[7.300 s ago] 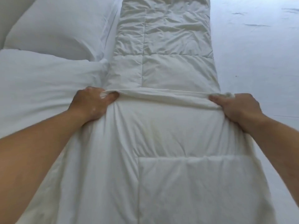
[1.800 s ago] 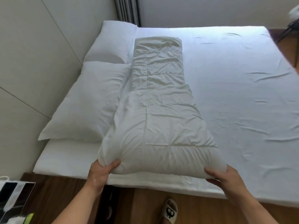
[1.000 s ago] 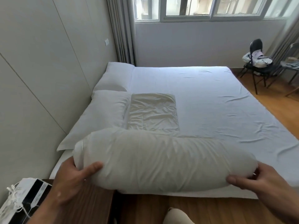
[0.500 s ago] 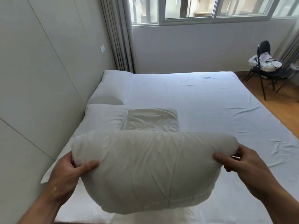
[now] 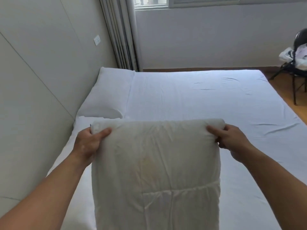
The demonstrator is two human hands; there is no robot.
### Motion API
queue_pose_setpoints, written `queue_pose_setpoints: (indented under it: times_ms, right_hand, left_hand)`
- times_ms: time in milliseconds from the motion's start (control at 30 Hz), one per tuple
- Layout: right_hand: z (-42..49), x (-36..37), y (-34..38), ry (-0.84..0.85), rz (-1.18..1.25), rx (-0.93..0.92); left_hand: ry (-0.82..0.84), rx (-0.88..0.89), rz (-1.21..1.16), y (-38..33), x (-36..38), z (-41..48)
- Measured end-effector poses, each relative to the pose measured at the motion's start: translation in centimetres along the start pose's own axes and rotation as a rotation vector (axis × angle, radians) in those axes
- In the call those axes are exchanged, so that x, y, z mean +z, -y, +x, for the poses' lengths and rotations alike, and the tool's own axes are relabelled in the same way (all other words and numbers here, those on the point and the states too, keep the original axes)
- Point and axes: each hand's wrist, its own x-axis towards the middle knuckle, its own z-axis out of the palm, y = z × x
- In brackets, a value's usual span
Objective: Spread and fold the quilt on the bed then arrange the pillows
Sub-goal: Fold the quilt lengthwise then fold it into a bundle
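The off-white quilt lies as a thick folded bundle along the near left part of the bed. My left hand grips its far left corner and my right hand grips its far right corner, both pressing the folded edge. One white pillow lies at the far left against the wall. The second pillow is mostly hidden behind my left hand and the quilt; only a strip shows.
A pale panelled wall runs along the left of the bed. Grey curtains hang at the far corner under a window. A black chair with bags stands on the wooden floor at the far right.
The rolled near end of the quilt was lifted and carried forward over the rest; it now covers the stretch that lay exposed, and both hands sit farther out on the bed.
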Motion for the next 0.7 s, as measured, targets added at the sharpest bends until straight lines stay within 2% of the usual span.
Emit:
queue_pose_setpoints:
  times_ms: [133, 200, 233, 300, 367, 467, 600, 700]
  right_hand:
    - [10.8, 2.3, -0.8, -0.039, -0.015, 0.107]
    - [15.0, 3.9, -2.9, -0.124, -0.108, 0.142]
    - [16.5, 5.1, -4.3, -0.166, -0.247, 0.138]
    - [18.0, 8.2, -7.8, -0.154, -0.537, 0.058]
    - [18.3, 11.7, -11.5, -0.035, -0.721, -0.052]
    - [20.0, 15.8, -15.1, 0.078, -0.967, -0.176]
    - [26.0, 19.9, -16.2, 0.139, -1.194, -0.268]
    - [30.5, 20.4, -18.9, 0.108, -1.209, -0.178]
  left_hand:
    - [0.014, -0.088, 0.126, 1.4, 4.2, 11.2]
    - [-0.007, -0.117, 0.344, 3.6, 6.5, 15.5]
    - [-0.017, -0.099, 0.517, 5.0, 7.7, 16.6]
    - [0.031, 0.059, 0.81, 8.5, 10.2, 17.5]
    - [0.216, 0.217, 1.011, 12.5, 12.6, 17.2]
    - [0.481, 0.312, 1.241, 17.1, 15.4, 17.7]
    - [0.48, 0.44, 1.355, 20.4, 18.4, 22.0]
    - [0.454, 0.512, 1.387, 22.7, 20.6, 25.6]
